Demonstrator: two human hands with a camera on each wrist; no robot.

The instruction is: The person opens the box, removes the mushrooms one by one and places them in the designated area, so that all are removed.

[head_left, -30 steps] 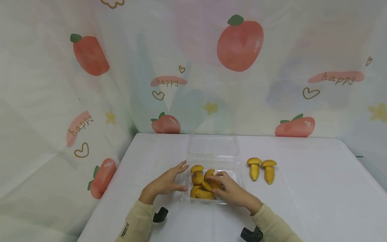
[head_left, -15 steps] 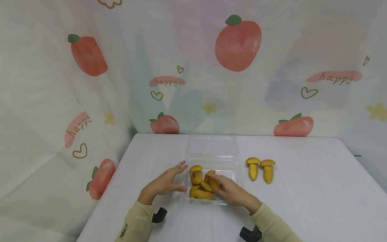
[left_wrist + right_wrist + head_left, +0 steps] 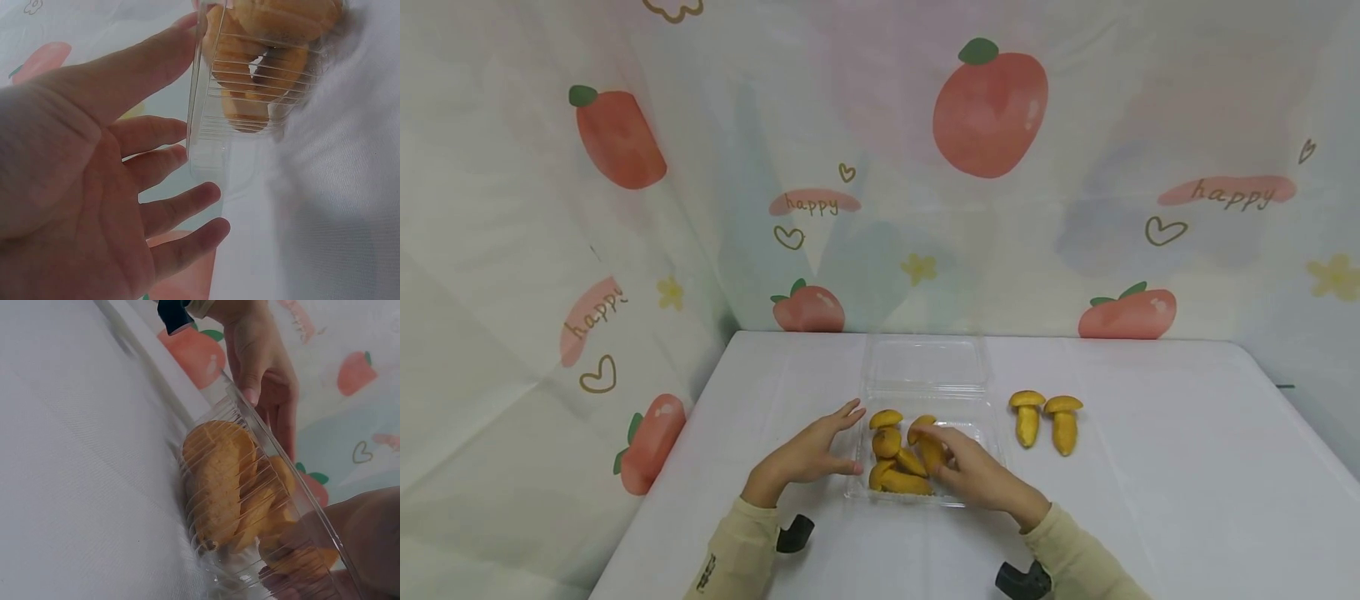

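A clear plastic clamshell box (image 3: pixel 958 502) stands on the table, holding several yellow mushrooms (image 3: pixel 906 483) in its left part. My right hand (image 3: pixel 981 475) reaches inside and holds a yellow mushroom (image 3: pixel 933 452) between thumb and fingers, the cap facing away from me. Through the clear wall in the right wrist view, fingertips (image 3: pixel 281 584) lie around that mushroom. My left hand (image 3: pixel 805 450) is spread at the box's left side, fingers straight. In the left wrist view its thumb (image 3: pixel 156 59) lies against the box rim, and the palm holds nothing.
Two more yellow mushrooms, one left (image 3: pixel 1027 419) and one right (image 3: pixel 1065 425), lie side by side to the right of the box. The box's lid (image 3: pixel 927 364) is folded back behind it. A fruit-printed cloth (image 3: pixel 880 108) hangs beyond the white table (image 3: pixel 1150 500).
The right fingers have come down from above onto the mushroom and then shifted slightly over it, so more of its stem shows. The left hand stays by the box.
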